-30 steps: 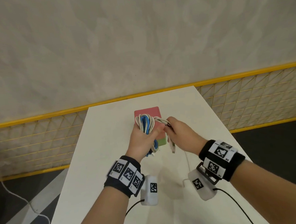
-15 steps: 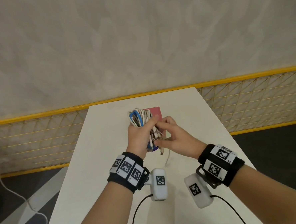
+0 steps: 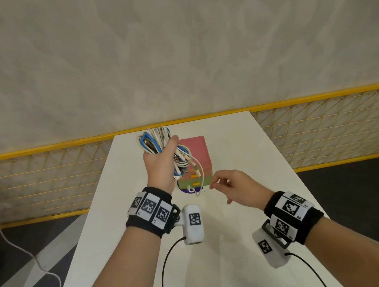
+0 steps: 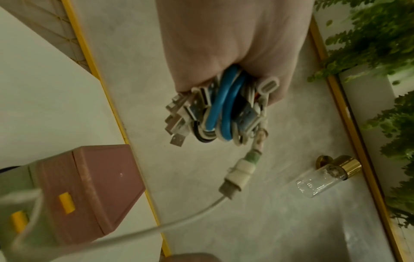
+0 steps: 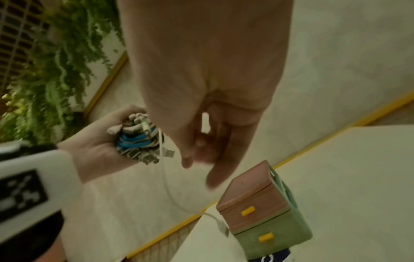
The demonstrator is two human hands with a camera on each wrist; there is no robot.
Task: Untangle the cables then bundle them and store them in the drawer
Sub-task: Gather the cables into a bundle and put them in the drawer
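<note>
the left hand [image 3: 161, 162] holds its grip clenched round the cable bundle [image 3: 155, 143], raised above the worktop [image 3: 245, 239]. one white cable [image 3: 200, 176] dangles loose. the right hand [image 3: 235, 188] hangs empty, fingers loosely curled. bundling seems unfinished; next, tuck that strand, then open a drawer [image 3: 195, 176].

White table [image 3: 126, 213] sitting against a pale plaster wall [image 3: 178, 55], yellow mesh railing [image 3: 41, 174] running behind it.

We wear black wristbands [image 3: 149, 213] bearing square black-and-white markers, each carrying a white camera module [image 3: 193, 224] with a black cable [image 3: 167, 260].
</note>
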